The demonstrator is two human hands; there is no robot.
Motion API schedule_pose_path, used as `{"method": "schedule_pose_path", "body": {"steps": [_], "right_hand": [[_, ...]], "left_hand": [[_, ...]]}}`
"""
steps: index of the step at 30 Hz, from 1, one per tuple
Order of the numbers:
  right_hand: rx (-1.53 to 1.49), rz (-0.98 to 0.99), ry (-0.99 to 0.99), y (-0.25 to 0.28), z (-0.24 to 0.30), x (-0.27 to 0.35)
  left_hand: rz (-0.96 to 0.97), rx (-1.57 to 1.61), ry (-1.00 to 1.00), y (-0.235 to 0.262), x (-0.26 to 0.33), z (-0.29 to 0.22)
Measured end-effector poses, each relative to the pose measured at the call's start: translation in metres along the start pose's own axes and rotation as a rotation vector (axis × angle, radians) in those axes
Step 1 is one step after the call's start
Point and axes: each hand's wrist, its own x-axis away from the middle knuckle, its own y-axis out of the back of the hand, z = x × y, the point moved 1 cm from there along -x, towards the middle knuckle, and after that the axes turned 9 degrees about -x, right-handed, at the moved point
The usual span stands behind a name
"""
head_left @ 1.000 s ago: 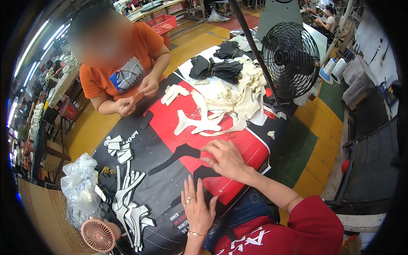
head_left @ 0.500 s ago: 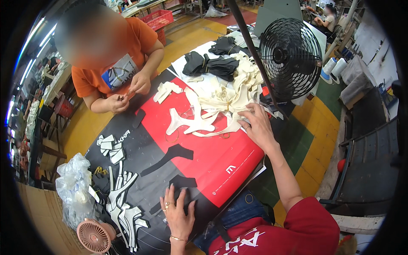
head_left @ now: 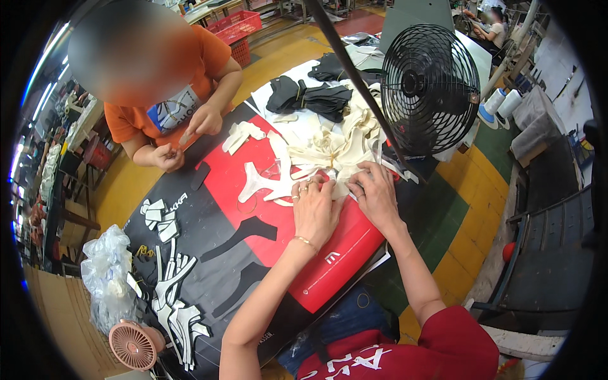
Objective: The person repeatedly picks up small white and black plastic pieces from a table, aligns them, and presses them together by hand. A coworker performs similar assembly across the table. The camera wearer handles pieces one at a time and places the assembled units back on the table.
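Observation:
My left hand point(head_left: 315, 209) and my right hand point(head_left: 376, 197) are close together at the near edge of a heap of cream fabric pieces point(head_left: 332, 149). The fingers of both are bent and closed on a cream fabric piece point(head_left: 340, 189) between them; fingertips are partly hidden. Just left of them a pale Y-shaped cut piece point(head_left: 256, 182) lies flat on the red part of the mat. Two black curved cut pieces, an upper one point(head_left: 242, 237) and a lower one point(head_left: 239, 290), lie to the left of my left forearm.
Across the table a person in an orange shirt point(head_left: 209, 60) handles something small. A black fan point(head_left: 430, 88) stands at right, a pink fan point(head_left: 134, 345) at lower left beside a plastic bag point(head_left: 106, 278) and white-and-black strips point(head_left: 174, 310). Tied black pieces point(head_left: 310, 100) lie behind the heap.
My left hand has moved up and right, from the black pieces to the cream fabric beside my right hand. My right hand's fingers have curled in. The view has shifted slightly.

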Motion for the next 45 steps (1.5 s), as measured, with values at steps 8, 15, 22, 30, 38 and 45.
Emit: {"method": "schedule_pose_path", "body": {"steps": [8,15,22,30,38,45], "right_hand": [[-0.01,-0.044,0.085,0.015,0.002,0.003],[0.034,-0.169,0.153,0.006,0.005,0.007],[0.073,-0.211,0.217,0.004,0.007,0.007],[-0.992,0.239,-0.322,0.016,0.029,0.008],[-1.659,0.487,-0.503,0.003,0.061,0.018],[-1.217,0.196,-0.466,0.016,0.081,0.02]], "left_hand": [[0.068,0.196,0.049,0.002,-0.001,0.007],[-0.121,-0.105,-0.162,0.008,0.008,0.009],[-0.232,-0.381,-0.343,0.028,0.023,0.024],[-0.499,-0.475,-0.384,0.058,0.036,0.042],[-0.529,-0.362,-0.364,0.057,0.045,0.047],[-0.538,-0.556,-0.493,0.078,0.05,0.06]]}}
